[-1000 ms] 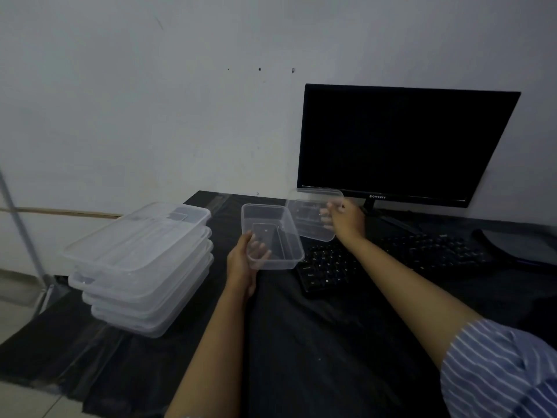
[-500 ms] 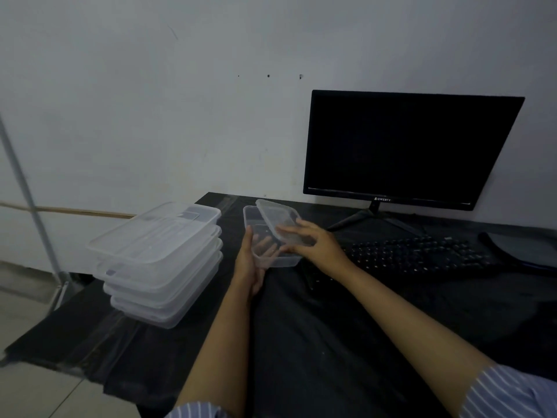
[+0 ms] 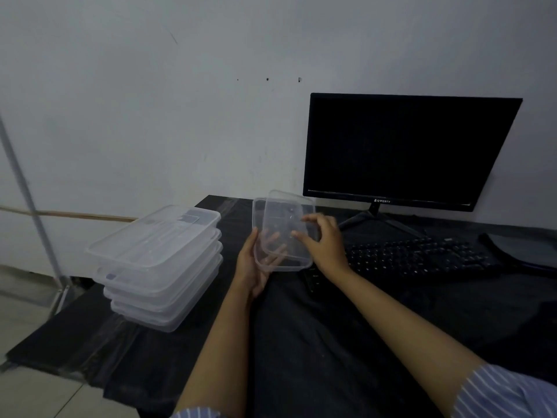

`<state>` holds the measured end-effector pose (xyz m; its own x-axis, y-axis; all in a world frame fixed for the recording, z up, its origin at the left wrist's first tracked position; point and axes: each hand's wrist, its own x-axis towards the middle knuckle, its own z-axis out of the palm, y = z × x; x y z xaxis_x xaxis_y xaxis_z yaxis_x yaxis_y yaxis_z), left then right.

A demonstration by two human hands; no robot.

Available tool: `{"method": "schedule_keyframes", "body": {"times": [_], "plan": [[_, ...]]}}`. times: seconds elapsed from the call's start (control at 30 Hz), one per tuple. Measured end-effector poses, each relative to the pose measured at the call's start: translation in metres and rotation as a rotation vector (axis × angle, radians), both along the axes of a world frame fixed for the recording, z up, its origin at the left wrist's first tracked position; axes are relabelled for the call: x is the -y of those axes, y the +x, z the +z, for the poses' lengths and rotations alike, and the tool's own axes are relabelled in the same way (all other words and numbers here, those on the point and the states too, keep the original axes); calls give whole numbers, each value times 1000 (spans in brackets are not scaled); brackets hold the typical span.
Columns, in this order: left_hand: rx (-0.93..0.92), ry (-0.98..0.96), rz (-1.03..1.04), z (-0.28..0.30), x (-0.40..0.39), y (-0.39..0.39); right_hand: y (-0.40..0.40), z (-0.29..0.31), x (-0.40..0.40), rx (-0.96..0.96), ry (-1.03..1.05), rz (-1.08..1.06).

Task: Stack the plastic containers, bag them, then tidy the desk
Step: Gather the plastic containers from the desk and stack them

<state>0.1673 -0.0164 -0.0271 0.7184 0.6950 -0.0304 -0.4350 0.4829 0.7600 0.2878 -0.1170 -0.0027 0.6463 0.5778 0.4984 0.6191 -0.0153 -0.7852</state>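
Note:
My left hand [image 3: 252,267] grips a small clear plastic container [image 3: 259,214] from below at its left side, holding it above the desk. My right hand [image 3: 324,242] holds a second small clear container [image 3: 281,220] by its right edge, tilted and partly sunk into the first. Both are see-through, so my fingers show behind them. To the left a stack of several larger lidded clear containers [image 3: 156,267] rests on the black desk [image 3: 316,342].
A dark monitor [image 3: 407,149] stands at the back against the white wall. A black keyboard [image 3: 413,257] lies right of my hands, a dark object [image 3: 524,251] at the far right. The desk's left edge drops to a tiled floor, beside a metal pole [image 3: 30,200].
My right hand brought the second small container from in front of the monitor leftward to the one in my left hand and now tilts it into that container. The view shifted slightly left.

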Motion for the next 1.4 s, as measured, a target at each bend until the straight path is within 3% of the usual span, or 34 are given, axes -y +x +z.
{"method": "schedule_keyframes", "body": {"times": [0.1, 0.3, 0.5, 0.63, 0.83, 0.93, 1.03, 1.2, 1.4], "plan": [[13, 20, -24, -1, -1, 0, 3, 4, -4, -193, -7, -102], [24, 6, -47, -1, -3, 1, 7, 4, -6, -574, 101, 78], [46, -9, -60, 2, -1, 2, 2, 5, -11, -751, 123, 135], [84, 32, -100, 6, 2, 1, -5, 1, -20, -734, 124, 114], [146, 107, -226, 8, 4, -3, -5, -3, -26, -555, 46, 49], [187, 58, -266, 9, 3, -5, -4, -2, -25, -505, 10, 62], [213, 49, -298, 11, 4, -5, -3, 0, -24, -490, 30, 43], [256, 109, -340, 15, 7, -7, -2, 0, -25, -538, -104, 6], [248, 121, -352, 17, 10, -6, -9, 3, -21, -471, -50, -42]]}}
